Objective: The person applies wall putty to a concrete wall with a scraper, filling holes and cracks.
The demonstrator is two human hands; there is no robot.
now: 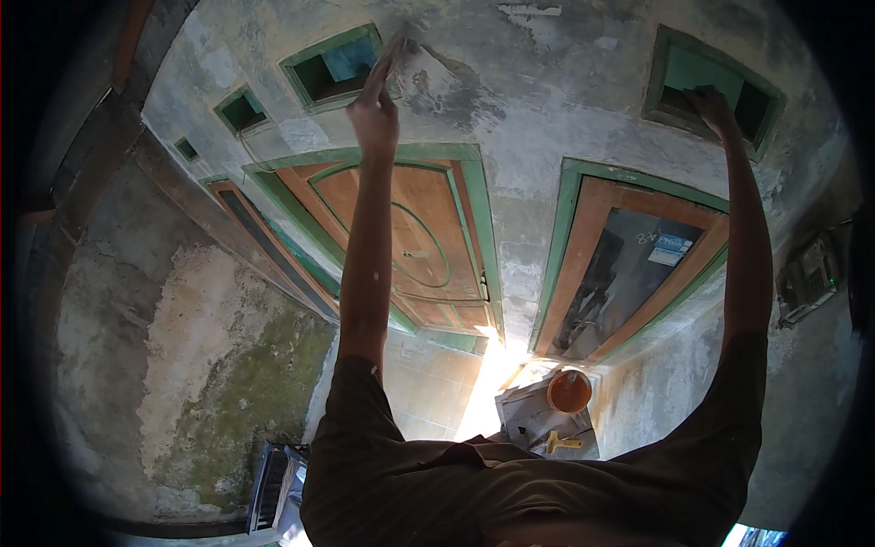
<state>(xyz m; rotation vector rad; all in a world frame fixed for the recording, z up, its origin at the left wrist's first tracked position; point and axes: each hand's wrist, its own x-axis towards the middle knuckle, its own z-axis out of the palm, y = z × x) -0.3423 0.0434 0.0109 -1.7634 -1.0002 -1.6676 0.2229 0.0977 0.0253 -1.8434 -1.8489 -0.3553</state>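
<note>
High on the wall, my left hand [375, 117] reaches up beside a small green-framed opening [296, 68]. A slim blurred shape runs from this hand to a patch of rough grey plaster [447, 87]; I cannot tell whether it is stretched fingers or a held tool. My right hand [713, 108] is raised to another green-framed opening [654, 91] at the upper right. Its fingers are bent over the lower edge of that frame, and their tips are partly hidden.
Below stand a brown panelled door [424, 232] and a glazed door [629, 264]. An orange bucket [570, 392] and a yellow-handled tool [563, 443] rest on a board [524, 406] close before me. A grey box-shaped device [809, 273] is on the right.
</note>
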